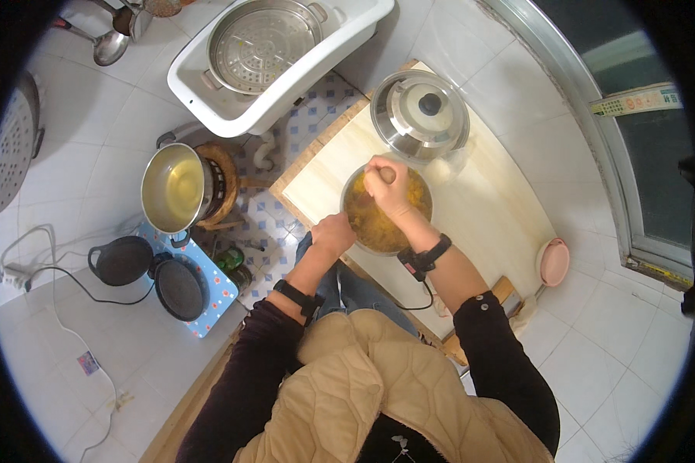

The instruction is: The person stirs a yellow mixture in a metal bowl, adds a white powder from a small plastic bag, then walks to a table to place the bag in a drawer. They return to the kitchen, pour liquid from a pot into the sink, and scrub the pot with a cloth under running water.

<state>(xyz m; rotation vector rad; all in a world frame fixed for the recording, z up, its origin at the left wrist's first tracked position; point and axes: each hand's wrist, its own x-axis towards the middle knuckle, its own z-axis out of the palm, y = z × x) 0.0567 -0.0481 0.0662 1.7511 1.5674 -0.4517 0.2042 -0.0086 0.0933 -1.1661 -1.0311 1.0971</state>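
On the pale tabletop stands a round metal pot [376, 231] holding a yellow-orange mashed food [414, 199]. My right hand [388, 185] is closed around an upright wooden handle [387, 174] above the food; the tool's lower end is hidden by the hand and the food. My left hand [334, 233] grips the pot's near left rim, fingers closed. Just beyond the pot lies a domed metal lid [402, 116] with a black knob. A clear plastic bag or wrap [449, 168] with something pale in it lies beside the lid and pot.
A white basin [255, 121] holds a metal steamer tray [260, 49]. To the left, a pot of yellowish liquid [176, 188] sits by a wooden stool [229, 185]. Two black pans [179, 289] rest near a blue patterned surface [220, 289]. A pink dish [554, 262] stands at the table's right edge.
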